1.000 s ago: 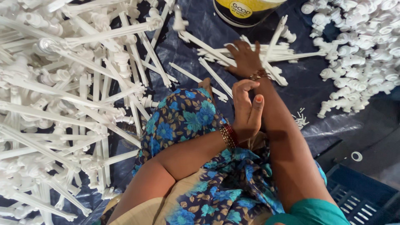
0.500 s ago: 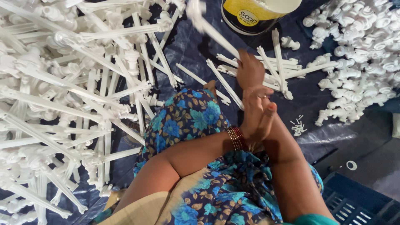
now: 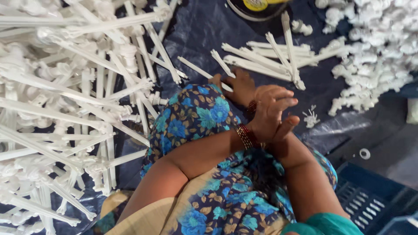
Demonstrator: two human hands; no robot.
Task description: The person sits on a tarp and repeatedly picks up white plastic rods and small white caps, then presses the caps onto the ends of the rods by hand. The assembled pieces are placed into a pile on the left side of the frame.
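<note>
Room to move was tight: a big heap of white plastic rods [image 3: 65, 109] crowded the left, a mound of small white plastic pieces [image 3: 374, 48] filled the upper right, and only a strip of dark tarp [image 3: 200, 35] lay bare between them, with a blue crate [image 3: 370, 204] at the lower right edge. Above the knee in blue floral cloth [image 3: 196, 117], the left hand [image 3: 272, 115] hovered with fingers spread and nothing in it. The right hand [image 3: 238, 87] reached underneath it, touching a loose rod [image 3: 204, 72] just short of a smaller bundle of rods [image 3: 270, 56]; its grip was hidden.
</note>
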